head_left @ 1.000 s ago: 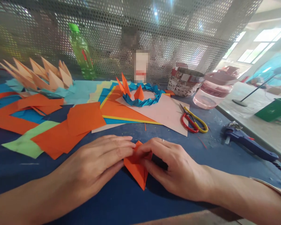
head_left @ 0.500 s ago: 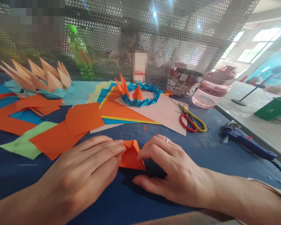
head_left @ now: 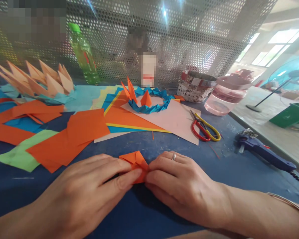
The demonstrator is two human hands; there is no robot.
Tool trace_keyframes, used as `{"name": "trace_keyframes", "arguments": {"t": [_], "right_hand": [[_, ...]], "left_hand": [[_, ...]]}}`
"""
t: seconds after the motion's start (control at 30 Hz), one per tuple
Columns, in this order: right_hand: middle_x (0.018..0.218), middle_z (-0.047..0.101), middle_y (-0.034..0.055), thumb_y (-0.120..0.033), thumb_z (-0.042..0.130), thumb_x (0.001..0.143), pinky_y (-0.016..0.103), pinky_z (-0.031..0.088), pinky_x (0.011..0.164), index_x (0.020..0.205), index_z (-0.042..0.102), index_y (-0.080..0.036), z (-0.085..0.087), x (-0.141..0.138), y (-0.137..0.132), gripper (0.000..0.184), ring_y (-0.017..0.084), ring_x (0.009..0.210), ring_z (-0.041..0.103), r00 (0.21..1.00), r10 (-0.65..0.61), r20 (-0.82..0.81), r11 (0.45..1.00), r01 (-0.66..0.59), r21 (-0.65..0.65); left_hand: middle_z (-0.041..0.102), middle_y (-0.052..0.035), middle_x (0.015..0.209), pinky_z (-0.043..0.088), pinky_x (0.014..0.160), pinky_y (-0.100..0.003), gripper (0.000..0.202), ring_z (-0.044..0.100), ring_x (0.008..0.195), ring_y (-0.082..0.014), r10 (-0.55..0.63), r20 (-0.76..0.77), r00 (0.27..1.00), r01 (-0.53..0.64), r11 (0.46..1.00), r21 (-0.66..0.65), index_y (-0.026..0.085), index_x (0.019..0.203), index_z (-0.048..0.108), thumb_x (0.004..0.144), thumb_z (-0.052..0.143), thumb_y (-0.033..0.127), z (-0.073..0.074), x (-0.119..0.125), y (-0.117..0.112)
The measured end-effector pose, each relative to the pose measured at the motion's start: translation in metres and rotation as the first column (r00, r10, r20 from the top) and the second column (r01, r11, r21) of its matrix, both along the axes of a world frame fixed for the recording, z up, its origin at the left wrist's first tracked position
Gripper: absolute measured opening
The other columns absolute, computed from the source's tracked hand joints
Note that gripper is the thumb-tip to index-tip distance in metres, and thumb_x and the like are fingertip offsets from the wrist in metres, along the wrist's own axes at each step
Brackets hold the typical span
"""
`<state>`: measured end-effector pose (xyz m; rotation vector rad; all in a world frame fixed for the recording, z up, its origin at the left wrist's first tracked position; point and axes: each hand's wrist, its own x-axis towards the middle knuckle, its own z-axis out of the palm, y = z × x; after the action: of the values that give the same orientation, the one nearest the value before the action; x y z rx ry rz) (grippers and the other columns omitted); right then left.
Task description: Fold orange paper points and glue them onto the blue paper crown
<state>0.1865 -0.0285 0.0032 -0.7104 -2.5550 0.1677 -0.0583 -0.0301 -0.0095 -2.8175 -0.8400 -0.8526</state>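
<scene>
Here we look down on a dark blue table (head_left: 164, 146) that stands against a grey metal screen full of holes (head_left: 189, 39); bright windows are at the far right. On the table lie loose orange sheets (head_left: 87, 126), a ring of folded blue paper (head_left: 149, 103), scissors (head_left: 204, 127) and a blue glue gun (head_left: 261, 151). A green bottle (head_left: 83, 53) and a pink jar (head_left: 226, 96) stand near the screen.

The folded orange paper (head_left: 134, 159) is at the near edge of the table, between the two hands and well apart from the other sheets. The part we see lies low on the table and runs from left to right, with one small peak pointing away from us, toward the screen. Its near part is hidden under fingers, so we cannot tell its full length.

The left hand (head_left: 89, 192) comes in from the lower left, palm down, with fingers long and close together, the tips gripping the paper. The right hand (head_left: 186, 189) comes from the lower right, also palm down, and its narrow fingers meet the left ones on the same paper.
</scene>
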Motion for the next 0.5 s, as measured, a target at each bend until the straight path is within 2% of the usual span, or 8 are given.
{"name": "trace_keyframes", "arguments": {"t": [0.1, 0.23, 0.4, 0.5], "right_hand": [[0.076, 0.065, 0.0064, -0.017, 0.053, 0.094, 0.030, 0.050, 0.069, 0.079, 0.069, -0.013, -0.0034, -0.0007, -0.0009, 0.023, 0.016, 0.070, 0.058, 0.997, -0.072, -0.014, 0.997, 0.072, -0.019], [0.076, 0.063, 0.0051, -0.020, 0.055, 0.094, 0.031, 0.048, 0.070, 0.078, 0.067, -0.013, -0.0045, -0.0007, -0.0018, 0.021, 0.015, 0.068, 0.056, 0.992, -0.118, -0.046, 0.991, 0.114, -0.070], [0.080, 0.065, 0.0072, -0.023, 0.055, 0.095, 0.031, 0.048, 0.073, 0.093, 0.068, -0.009, -0.0015, -0.0007, -0.0008, 0.019, 0.016, 0.074, 0.058, 0.984, -0.156, -0.081, 0.980, 0.144, -0.139], [0.085, 0.066, 0.0084, -0.023, 0.053, 0.096, 0.031, 0.049, 0.074, 0.093, 0.072, -0.011, -0.0007, -0.0002, -0.0008, 0.022, 0.017, 0.077, 0.058, 0.994, -0.100, -0.046, 0.987, 0.093, -0.129]], "left_hand": [[0.072, 0.0009, 0.099, 0.051, 0.076, -0.020, 0.023, 0.068, 0.087, -0.0123, -0.036, 0.027, 0.999, 0.038, 0.996, -0.084, 0.026, 0.102, 0.068, 0.097, 0.047, 0.020, 0.0015, 0.0021, 0.0037], [0.071, 0.0009, 0.099, 0.051, 0.075, -0.018, 0.021, 0.068, 0.085, -0.0109, -0.025, 0.069, 0.997, 0.038, 0.981, -0.188, 0.027, 0.102, 0.068, 0.097, 0.049, 0.018, 0.0018, 0.0042, 0.0029], [0.071, 0.0025, 0.097, 0.051, 0.075, -0.016, 0.017, 0.068, 0.084, -0.0094, -0.007, 0.102, 0.995, 0.028, 0.977, -0.212, 0.027, 0.099, 0.065, 0.094, 0.052, 0.017, 0.0038, 0.0055, -0.0010], [0.071, 0.0037, 0.094, 0.052, 0.073, -0.016, 0.017, 0.068, 0.080, -0.0085, 0.012, 0.121, 0.993, 0.014, 0.977, -0.213, 0.027, 0.096, 0.065, 0.093, 0.053, 0.015, 0.0040, 0.0078, -0.0059]]}}
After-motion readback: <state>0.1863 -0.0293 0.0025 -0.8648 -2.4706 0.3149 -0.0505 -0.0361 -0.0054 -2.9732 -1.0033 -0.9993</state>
